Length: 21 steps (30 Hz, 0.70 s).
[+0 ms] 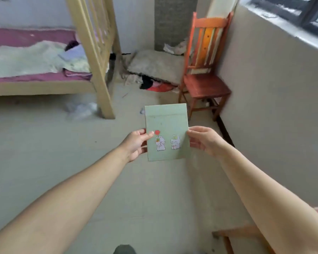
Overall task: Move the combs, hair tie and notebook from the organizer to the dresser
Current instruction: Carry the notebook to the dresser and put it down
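Note:
A pale green notebook [166, 123] with two cartoon rabbits and a red dot on its cover is held out in front of me, above the floor. My left hand [135, 143] pinches its left edge, thumb on the cover. My right hand [203, 140] grips its right edge. Both arms are stretched forward. Neither the organizer, the dresser, the combs nor the hair tie is in view.
A wooden bunk bed [99, 70] with purple bedding stands at the left. An orange-red wooden chair [206, 85] is against the right wall, beside a cushion and clothes pile [154, 70]. A wooden furniture edge [233, 233] shows at the bottom right. A window runs along the upper right.

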Each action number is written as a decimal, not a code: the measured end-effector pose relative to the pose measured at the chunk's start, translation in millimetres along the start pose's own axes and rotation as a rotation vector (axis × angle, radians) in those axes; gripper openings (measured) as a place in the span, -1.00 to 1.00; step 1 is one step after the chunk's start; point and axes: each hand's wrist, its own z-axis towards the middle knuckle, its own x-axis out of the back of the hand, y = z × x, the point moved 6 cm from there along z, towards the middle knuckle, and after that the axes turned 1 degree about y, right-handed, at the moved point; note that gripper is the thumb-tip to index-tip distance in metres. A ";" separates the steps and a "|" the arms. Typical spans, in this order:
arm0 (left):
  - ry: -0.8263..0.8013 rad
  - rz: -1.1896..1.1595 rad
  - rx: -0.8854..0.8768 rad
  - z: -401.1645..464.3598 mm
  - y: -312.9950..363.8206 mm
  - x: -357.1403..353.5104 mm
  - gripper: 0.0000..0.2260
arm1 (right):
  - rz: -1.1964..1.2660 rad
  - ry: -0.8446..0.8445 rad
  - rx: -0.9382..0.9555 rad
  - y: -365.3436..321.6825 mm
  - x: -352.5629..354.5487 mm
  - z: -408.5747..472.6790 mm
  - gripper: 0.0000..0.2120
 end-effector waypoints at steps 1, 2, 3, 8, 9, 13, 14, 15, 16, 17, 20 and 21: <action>0.053 -0.018 -0.012 -8.2 4.0 40.5 -0.88 | -0.012 -0.043 -0.007 -0.8 -39.5 14.4 -0.89; 0.100 -0.032 -0.028 -17.6 8.8 81.6 -0.86 | -0.024 -0.084 -0.014 -2.2 -81.2 27.5 -0.89; 0.144 -0.043 -0.045 -27.9 13.9 121.7 -0.84 | -0.038 -0.125 -0.022 -3.8 -123.1 39.2 -0.89; 0.434 -0.112 -0.091 -95.5 31.7 312.3 -0.82 | -0.146 -0.374 -0.068 -15.2 -333.3 81.1 -0.91; 0.491 -0.131 -0.097 -110.2 32.0 346.8 -0.83 | -0.178 -0.426 -0.070 -16.8 -373.8 87.7 -0.90; 0.690 -0.240 -0.117 -162.0 23.4 469.8 -0.89 | -0.316 -0.633 -0.075 -14.9 -529.7 115.0 -0.90; 0.742 -0.274 -0.118 -172.3 19.7 497.1 -0.89 | -0.342 -0.680 -0.077 -12.1 -566.6 121.8 -0.90; 0.791 -0.305 -0.118 -181.3 16.2 522.9 -0.90 | -0.365 -0.724 -0.079 -9.4 -601.5 128.4 -0.91; 0.838 -0.331 -0.118 -189.4 14.0 548.9 -0.90 | -0.384 -0.767 -0.083 -6.5 -636.6 135.1 -0.91; 0.885 -0.354 -0.120 -196.1 13.8 576.4 -0.90 | -0.398 -0.812 -0.089 -3.7 -673.4 142.9 -0.91; 1.018 -0.419 -0.123 -213.8 21.1 660.8 -0.91 | -0.449 -0.933 -0.102 0.4 -782.0 167.8 -0.91; 1.067 -0.442 -0.126 -220.7 25.0 689.7 -0.91 | -0.472 -0.972 -0.109 -0.1 -819.1 175.5 -0.90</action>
